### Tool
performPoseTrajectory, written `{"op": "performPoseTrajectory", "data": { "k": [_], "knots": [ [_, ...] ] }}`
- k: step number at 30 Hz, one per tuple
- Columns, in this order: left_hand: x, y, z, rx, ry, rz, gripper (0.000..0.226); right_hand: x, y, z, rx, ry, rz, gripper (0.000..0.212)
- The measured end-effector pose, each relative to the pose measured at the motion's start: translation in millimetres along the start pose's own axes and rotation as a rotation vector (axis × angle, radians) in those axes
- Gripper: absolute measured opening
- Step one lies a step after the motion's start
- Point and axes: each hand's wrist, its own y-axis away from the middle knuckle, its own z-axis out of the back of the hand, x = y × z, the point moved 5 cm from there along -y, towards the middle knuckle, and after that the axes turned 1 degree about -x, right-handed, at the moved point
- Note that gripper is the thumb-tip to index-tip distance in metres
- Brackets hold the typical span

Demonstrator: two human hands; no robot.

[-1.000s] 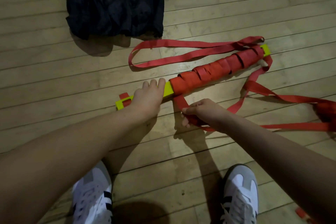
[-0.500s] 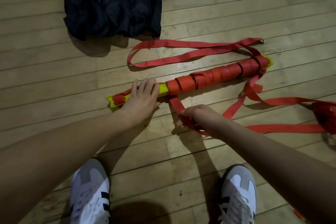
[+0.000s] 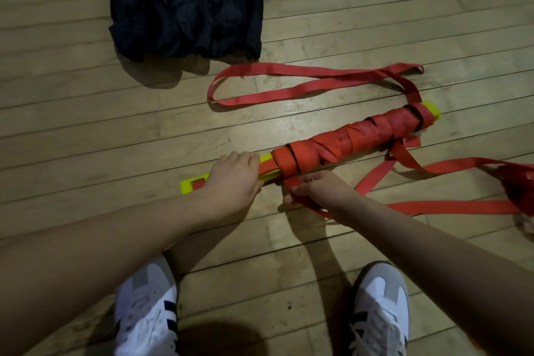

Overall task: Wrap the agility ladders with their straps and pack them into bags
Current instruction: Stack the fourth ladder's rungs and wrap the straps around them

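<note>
On the floor in front of you lies the ladder, a bundle of yellow rungs stacked flat and bound with red strap over most of its length. It runs from lower left to upper right. Bare yellow shows at both ends: a longer stretch at the left, a short tip at the far right.

Your left hand lies over the bare yellow left end, fingers curled over the top edge and gripping the bundle just beside the first red turn. A short yellow piece with a red patch sticks out left of the hand.

Your right hand is just below the wrapped part, touching the bundle's near side. It pinches the strap, which comes off the wrap at its left edge and passes through the fingers toward your forearm.

Loose strap:
- one long loop lies beyond the bundle, doubling back from the far end toward the bag;
- more lengths trail off the right part of the bundle across the floor to the right edge, where they meet a bunched red mass. What that mass is, you cannot tell.

The bag, dark and crumpled, lies flat at the top, well apart from the ladder. Its opening cannot be made out.

Your two white shoes stand at the bottom, one under each forearm.
</note>
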Motion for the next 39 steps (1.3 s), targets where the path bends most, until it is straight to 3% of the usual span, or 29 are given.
{"op": "performPoseTrajectory", "data": {
  "k": [6,17,21,27,33,36,39],
  "knots": [
    [0.6,-20.0,11.4,0.071,-0.045,0.066,0.040,10.3,-3.6,2.6,-0.018,-0.056,-0.008,0.014],
    [53.1,-55.0,35.8,-0.073,-0.155,0.242,0.049,35.4,-8.7,-6.8,0.074,-0.078,-0.012,0.020],
    [51.0,-51.2,28.8,-0.104,-0.229,0.166,0.033,33.0,-12.2,-10.2,0.049,-0.072,-0.019,0.020],
    [39.6,-32.1,6.4,-0.090,-0.190,0.107,0.071,24.9,-14.5,-12.8,-0.001,-0.091,-0.009,0.017],
    [20.1,2.4,-6.1,-0.288,0.108,0.011,0.052,21.8,-16.5,-12.8,-0.014,-0.076,0.001,0.019],
    [9.2,15.9,-15.0,-0.235,0.117,-0.003,0.033,19.2,-16.8,-14.0,-0.008,-0.061,0.009,0.016],
    [9.3,12.0,-14.5,-0.110,0.085,0.043,0.049,15.9,-15.6,-13.4,0.002,-0.043,0.015,0.016]
  ]
}}
